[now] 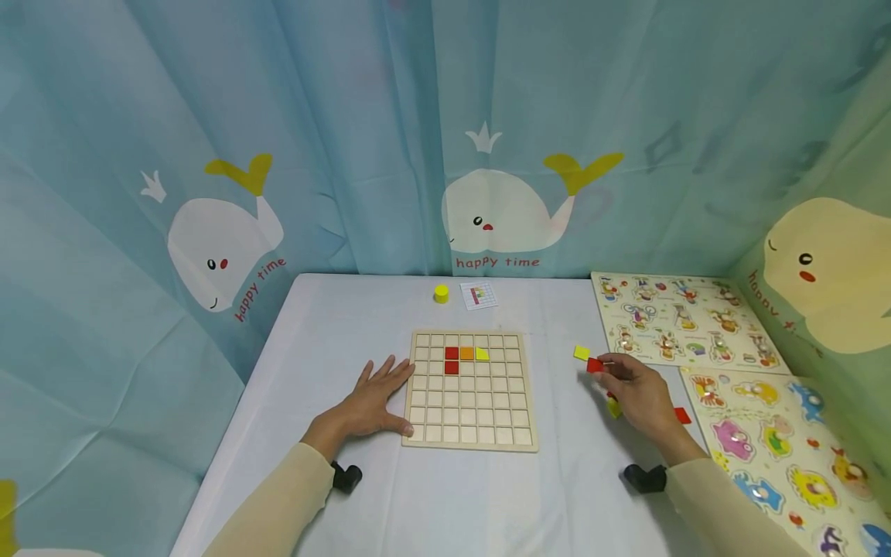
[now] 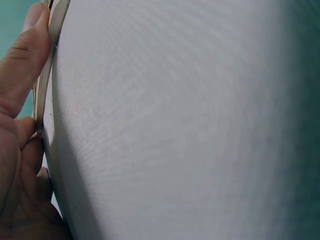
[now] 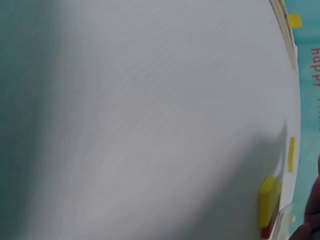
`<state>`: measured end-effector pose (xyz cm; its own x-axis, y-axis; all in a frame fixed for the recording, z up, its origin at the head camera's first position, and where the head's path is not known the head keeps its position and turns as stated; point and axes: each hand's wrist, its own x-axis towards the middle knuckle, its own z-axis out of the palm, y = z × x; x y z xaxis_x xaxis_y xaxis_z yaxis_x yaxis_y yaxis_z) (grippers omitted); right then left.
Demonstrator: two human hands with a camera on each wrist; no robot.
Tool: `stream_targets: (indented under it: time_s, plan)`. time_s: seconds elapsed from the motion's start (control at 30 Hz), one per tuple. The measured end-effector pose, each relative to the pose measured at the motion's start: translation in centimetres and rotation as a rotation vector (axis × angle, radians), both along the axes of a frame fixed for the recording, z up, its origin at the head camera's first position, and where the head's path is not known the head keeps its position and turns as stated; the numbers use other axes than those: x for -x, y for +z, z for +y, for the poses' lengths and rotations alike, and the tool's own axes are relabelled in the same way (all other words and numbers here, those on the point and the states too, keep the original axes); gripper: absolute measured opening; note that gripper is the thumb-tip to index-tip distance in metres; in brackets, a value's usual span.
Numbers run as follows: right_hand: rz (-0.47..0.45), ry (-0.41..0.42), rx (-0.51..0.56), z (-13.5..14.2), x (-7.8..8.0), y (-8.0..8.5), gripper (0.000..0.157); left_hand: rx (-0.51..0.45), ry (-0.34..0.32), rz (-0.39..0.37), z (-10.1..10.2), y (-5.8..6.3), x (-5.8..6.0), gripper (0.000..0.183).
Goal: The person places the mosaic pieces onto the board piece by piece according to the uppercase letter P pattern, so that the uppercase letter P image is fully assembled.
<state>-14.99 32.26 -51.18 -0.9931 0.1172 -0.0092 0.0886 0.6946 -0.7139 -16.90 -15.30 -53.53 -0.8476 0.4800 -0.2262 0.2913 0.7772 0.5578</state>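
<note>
A wooden grid board (image 1: 480, 433) lies on the table, with two red squares (image 1: 452, 367), an orange square (image 1: 467, 353) and a yellow piece (image 1: 482, 353) in its upper cells. My left hand (image 1: 369, 402) rests with spread fingers along the board's left side; its thumb (image 2: 25, 65) touches the board's edge. To the right of the board, my right hand (image 1: 640, 391) pinches a red square tile (image 1: 595, 365) between thumb and fingers. Close to it lie a yellow square (image 1: 581, 353), another yellow piece (image 1: 614, 408) partly under the hand, and a red tile (image 1: 683, 416) by the wrist.
Beyond the board stand a yellow round piece (image 1: 442, 294) and a small card with a coloured grid pattern (image 1: 479, 295). Two picture puzzle boards, one farther (image 1: 657, 340) and one nearer (image 1: 762, 410), line the table's right side. Curtains (image 1: 390, 193) hang behind.
</note>
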Motion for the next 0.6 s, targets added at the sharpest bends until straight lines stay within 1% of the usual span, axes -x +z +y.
stream_targets:
  time_s: [0.17, 0.4, 0.6]
  plan:
    - [0.068, -0.005, 0.055, -1.0, 0.2, 0.7, 0.036, -0.005, 0.004, 0.005, 0.0, 0.0, -0.1, 0.12]
    - [0.172, -0.005, 0.127, -3.5, 0.8, 1.2, 0.031, -0.016, 0.014, 0.012, 0.1, -0.1, -0.1, 0.12]
    - [0.2, 0.023, 0.195, -5.9, 1.6, 1.0, 0.03, -0.015, 0.018, 0.005, 0.1, -0.1, 0.0, 0.121]
